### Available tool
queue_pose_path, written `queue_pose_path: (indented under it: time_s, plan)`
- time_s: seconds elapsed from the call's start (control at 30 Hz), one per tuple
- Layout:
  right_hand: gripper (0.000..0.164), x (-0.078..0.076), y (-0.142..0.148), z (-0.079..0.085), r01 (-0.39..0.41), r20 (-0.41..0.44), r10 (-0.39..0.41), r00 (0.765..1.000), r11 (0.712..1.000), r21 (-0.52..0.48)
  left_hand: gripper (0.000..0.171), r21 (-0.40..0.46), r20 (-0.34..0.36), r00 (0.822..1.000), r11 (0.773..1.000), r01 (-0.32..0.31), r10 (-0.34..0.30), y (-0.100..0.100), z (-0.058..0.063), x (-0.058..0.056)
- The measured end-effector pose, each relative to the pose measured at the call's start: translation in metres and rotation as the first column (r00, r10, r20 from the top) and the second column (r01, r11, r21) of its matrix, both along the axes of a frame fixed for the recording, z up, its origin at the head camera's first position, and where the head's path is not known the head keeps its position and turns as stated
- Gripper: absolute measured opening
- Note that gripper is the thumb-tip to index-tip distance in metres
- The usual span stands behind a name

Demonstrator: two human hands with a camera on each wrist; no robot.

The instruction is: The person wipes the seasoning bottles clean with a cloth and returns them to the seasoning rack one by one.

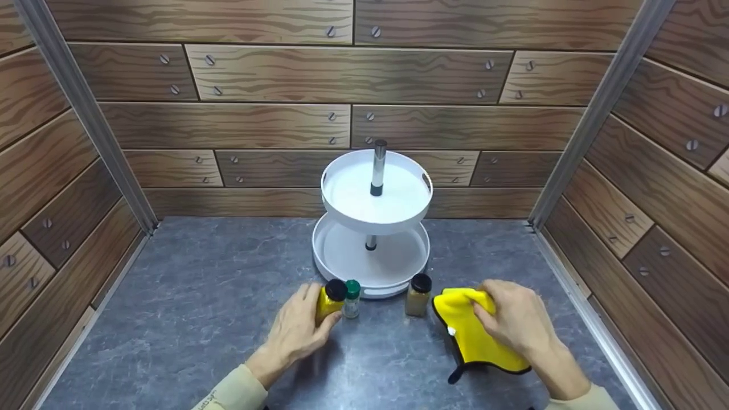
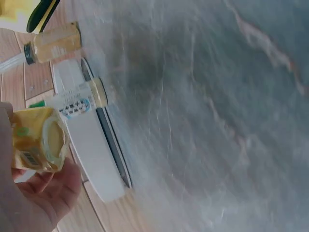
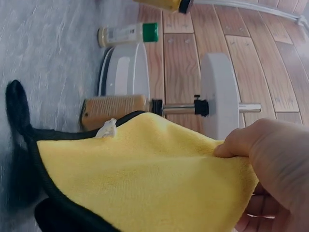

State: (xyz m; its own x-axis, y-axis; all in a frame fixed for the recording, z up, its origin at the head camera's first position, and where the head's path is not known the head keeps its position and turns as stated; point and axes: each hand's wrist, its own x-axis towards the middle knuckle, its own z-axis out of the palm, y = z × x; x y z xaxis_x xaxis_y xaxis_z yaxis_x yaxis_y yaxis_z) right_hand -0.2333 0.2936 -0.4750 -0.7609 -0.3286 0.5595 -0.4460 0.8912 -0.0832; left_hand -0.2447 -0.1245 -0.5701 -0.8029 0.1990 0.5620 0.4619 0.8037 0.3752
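Observation:
My left hand (image 1: 299, 324) grips a yellow spice jar with a black lid (image 1: 330, 299); the left wrist view shows the base of the jar (image 2: 41, 140), lifted off the surface. Right beside it stands a small green-capped jar (image 1: 352, 299) with a printed label. In my right hand (image 1: 515, 313) a yellow cloth with black edging (image 1: 472, 330) is pinched by its upper part and hangs down, a black loop at its lower corner. Between the hands a tan spice jar with a black lid (image 1: 418, 296) stands upright, just left of the cloth.
Behind the jars stands a white two-tier round tray (image 1: 324, 250) with a metal centre post (image 1: 380, 162); no items show on its tiers. Wood-patterned walls (image 1: 273, 125) enclose the grey marbled tabletop (image 1: 211, 273) at the back and both sides.

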Motion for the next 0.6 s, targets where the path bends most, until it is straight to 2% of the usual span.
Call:
queue_pose_path:
  time_s: [0.4,0.6]
  plan:
    - [0.022,0.006,-0.021,0.006,-0.050,-0.052,0.049,0.997,0.998,-0.031,0.042,0.056,0.068,0.996,0.997,0.048,-0.052,0.016,0.003,0.010]
    - [0.021,0.007,-0.033,0.008,-0.086,-0.112,0.080,0.990,0.995,-0.050,0.046,0.080,0.100,0.991,0.994,0.077,-0.085,0.026,0.007,0.015]
